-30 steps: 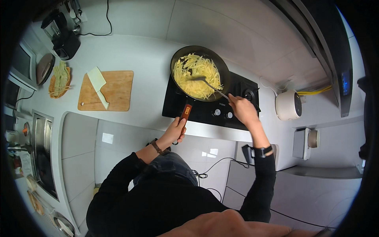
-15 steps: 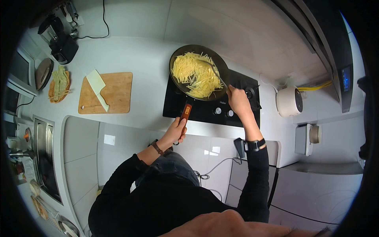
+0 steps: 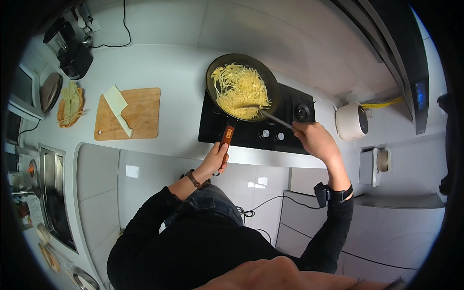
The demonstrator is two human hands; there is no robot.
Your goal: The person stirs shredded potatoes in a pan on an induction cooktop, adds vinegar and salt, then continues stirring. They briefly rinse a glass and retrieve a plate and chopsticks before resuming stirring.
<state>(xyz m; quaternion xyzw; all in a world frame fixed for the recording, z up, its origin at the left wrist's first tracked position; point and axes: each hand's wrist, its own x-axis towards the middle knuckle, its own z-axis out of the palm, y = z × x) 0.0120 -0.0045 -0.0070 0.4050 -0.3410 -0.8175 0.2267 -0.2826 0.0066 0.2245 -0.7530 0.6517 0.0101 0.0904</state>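
A dark frying pan [image 3: 274, 92] rests over the left side of the black gas stove [image 3: 251, 132], full of pale yellow shredded strips [image 3: 241, 87] that look like potato. My left hand [image 3: 215, 158] is wrapped round the pan's reddish-brown handle [image 3: 227, 135]. With my right hand [image 3: 316, 137] I grip a metal spatula [image 3: 278, 119]. It slants in over the pan's near right rim, and its head sits among the strips close to the near edge. The grip end of the spatula is hidden in my fist.
To the left a wooden cutting board [image 3: 147, 113] carries a white cleaver [image 3: 116, 102]. Beyond it are a basket of greens [image 3: 71, 104] and a black blender [image 3: 72, 53]. A white rice cooker [image 3: 350, 121] stands right of the stove, under the range hood [image 3: 386, 58].
My right hand has drawn the spatula right and toward me, from the strips' middle to the near rim. The strips have shifted in the pan. My left hand keeps its hold.
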